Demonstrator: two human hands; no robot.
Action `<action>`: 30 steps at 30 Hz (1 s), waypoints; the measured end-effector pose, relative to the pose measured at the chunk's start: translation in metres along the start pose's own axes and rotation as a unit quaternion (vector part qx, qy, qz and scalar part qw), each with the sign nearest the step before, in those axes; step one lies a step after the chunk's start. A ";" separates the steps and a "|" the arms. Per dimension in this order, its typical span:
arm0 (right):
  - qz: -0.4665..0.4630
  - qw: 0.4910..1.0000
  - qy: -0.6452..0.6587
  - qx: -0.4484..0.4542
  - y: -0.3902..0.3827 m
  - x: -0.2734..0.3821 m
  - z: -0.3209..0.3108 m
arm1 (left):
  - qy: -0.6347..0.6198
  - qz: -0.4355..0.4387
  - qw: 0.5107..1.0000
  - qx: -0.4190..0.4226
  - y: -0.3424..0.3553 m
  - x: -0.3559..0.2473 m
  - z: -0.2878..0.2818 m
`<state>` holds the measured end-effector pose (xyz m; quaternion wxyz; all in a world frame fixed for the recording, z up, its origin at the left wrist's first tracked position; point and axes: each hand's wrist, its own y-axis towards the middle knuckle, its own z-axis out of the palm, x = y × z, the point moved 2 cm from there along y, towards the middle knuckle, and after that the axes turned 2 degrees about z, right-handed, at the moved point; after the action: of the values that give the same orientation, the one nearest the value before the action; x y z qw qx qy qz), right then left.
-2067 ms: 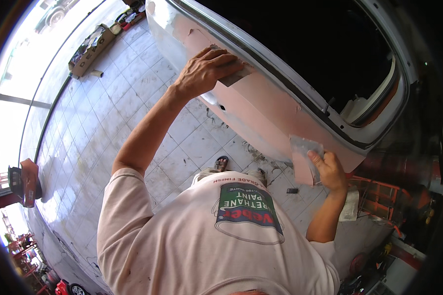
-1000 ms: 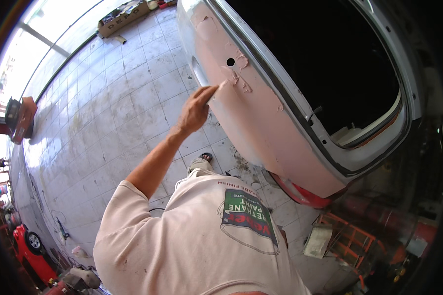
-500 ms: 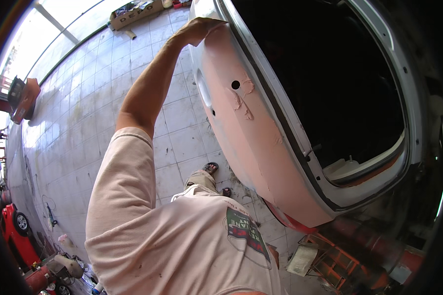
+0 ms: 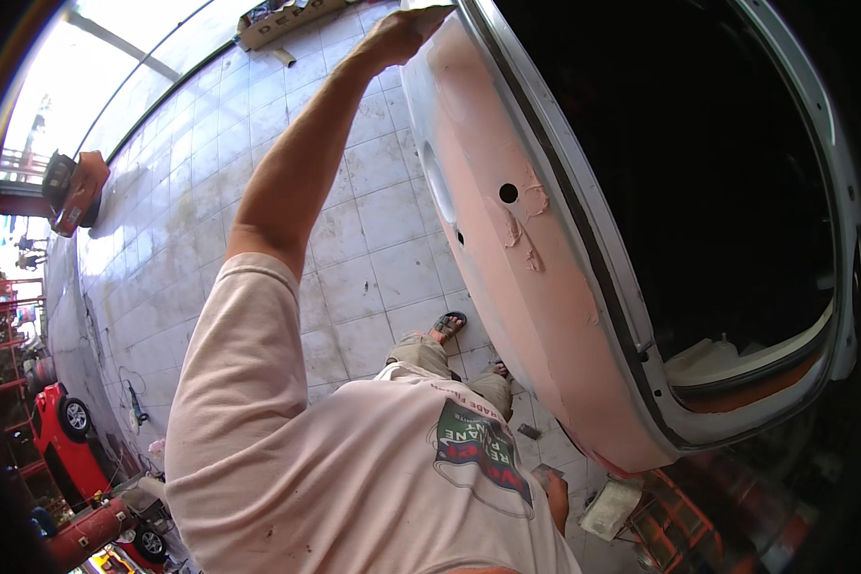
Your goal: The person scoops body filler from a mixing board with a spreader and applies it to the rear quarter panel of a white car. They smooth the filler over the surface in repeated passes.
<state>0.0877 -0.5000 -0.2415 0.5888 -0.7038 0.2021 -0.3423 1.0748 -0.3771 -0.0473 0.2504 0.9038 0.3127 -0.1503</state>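
A car body panel (image 4: 545, 316) stands at the right, coated in pink filler with raised smears around a round black hole (image 4: 509, 193). My left arm reaches to its far upper end. There my left hand (image 4: 397, 40) is closed on a thin, flat spreader (image 4: 437, 17), its edge at the panel's pale surface. Low at my right side, my right hand (image 4: 557, 497) shows only in part past my shirt, closed around a flat grey piece (image 4: 546, 473) whose kind I cannot make out.
Beside the panel is a dark window opening (image 4: 737, 191) with a metal frame. An orange metal frame (image 4: 674, 526) stands below the panel. A cardboard box (image 4: 287, 24) lies at the far edge of the tiled floor (image 4: 210, 191). A red car (image 4: 67, 445) is at the left.
My left hand has moved farther up with the spreader toward the panel's far end. The view has shifted, so the panel appears farther right, and more of my right hand shows.
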 end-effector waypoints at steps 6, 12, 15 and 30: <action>-0.054 0.990 -0.085 -0.101 -0.017 -0.026 0.000 | 0.020 -0.100 0.992 -0.079 -0.093 -0.113 0.041; -0.234 0.902 -0.359 -0.052 -0.054 0.018 0.035 | -0.060 -0.147 0.986 0.055 -0.099 -0.047 -0.009; -0.066 0.986 -0.143 -0.044 -0.017 0.006 0.009 | -0.049 -0.133 0.986 0.090 -0.049 -0.031 -0.033; -0.150 0.972 -0.181 0.027 -0.048 0.007 0.014 | 0.128 0.077 0.988 0.041 -0.019 -0.025 -0.017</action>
<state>0.0971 -0.4839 -0.1944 0.5764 -0.7600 -0.0250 -0.2992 1.0455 -0.3678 -0.0293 0.1820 0.9466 0.2650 -0.0261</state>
